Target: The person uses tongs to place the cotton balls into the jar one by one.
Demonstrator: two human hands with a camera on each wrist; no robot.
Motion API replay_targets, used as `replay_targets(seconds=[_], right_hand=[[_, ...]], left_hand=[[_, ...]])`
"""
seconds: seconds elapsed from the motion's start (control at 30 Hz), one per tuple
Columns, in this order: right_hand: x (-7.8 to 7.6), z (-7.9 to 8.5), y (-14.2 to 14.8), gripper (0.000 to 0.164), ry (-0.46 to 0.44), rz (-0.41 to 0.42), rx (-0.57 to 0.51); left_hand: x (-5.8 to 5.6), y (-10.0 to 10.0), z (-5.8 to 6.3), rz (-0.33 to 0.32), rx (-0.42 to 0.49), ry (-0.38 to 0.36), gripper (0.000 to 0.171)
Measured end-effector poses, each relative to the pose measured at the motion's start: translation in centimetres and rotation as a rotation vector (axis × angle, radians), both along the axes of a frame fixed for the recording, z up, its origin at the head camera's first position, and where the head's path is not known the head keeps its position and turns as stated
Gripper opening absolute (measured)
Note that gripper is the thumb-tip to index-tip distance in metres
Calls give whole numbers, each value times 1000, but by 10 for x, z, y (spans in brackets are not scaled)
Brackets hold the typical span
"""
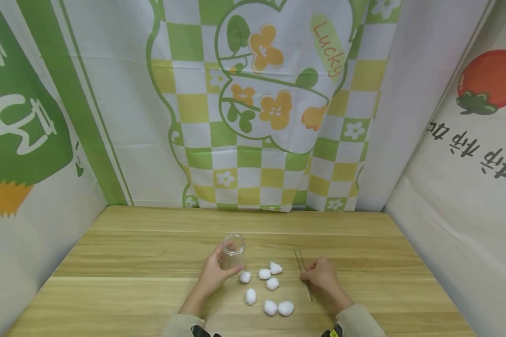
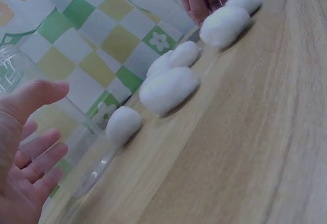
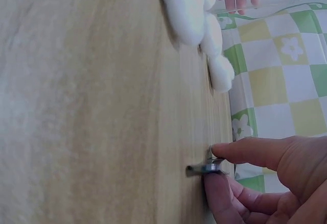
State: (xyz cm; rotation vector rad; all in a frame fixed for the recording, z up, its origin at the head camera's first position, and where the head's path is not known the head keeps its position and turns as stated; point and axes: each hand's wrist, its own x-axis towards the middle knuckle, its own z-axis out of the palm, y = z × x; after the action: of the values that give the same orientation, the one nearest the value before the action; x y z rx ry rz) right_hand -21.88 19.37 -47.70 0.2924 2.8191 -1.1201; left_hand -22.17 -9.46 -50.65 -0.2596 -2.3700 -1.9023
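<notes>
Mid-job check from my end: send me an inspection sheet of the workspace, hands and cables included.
Surface: wood-grain table.
Job's things: clear jar, no cotton seen inside; seven white cotton balls on the table; metal tweezers.
Clutter: nothing seen.
Hands: left hand grips the jar; right hand pinches the tweezers between thumb and fingers.
Cables: nothing seen.
Surroundings: checked printed cloth behind the table; printed cloth at both sides.

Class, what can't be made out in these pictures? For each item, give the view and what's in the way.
Clear jar, left wrist view: mouth cut off by the left edge.
Left hand, right wrist view: cut off by the top edge.
Tweezers, head view: gripped part covered by the right hand.
Rear cotton ball, left wrist view: partly hidden by nearer ones.
</notes>
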Motion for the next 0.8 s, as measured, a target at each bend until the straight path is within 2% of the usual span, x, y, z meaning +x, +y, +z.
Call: replay_targets(seconds=[0.33,0.53,0.8], right_hand=[[3,3,1,14,8,16,27],[6,8,3,15,47,48,37],[7,14,4,12,53,75,19]], left_hand=[[-1,2,-3,13,33,11,60],[0,3,-5,25,33,27,59],[0,5,-6,25,79,1,60]])
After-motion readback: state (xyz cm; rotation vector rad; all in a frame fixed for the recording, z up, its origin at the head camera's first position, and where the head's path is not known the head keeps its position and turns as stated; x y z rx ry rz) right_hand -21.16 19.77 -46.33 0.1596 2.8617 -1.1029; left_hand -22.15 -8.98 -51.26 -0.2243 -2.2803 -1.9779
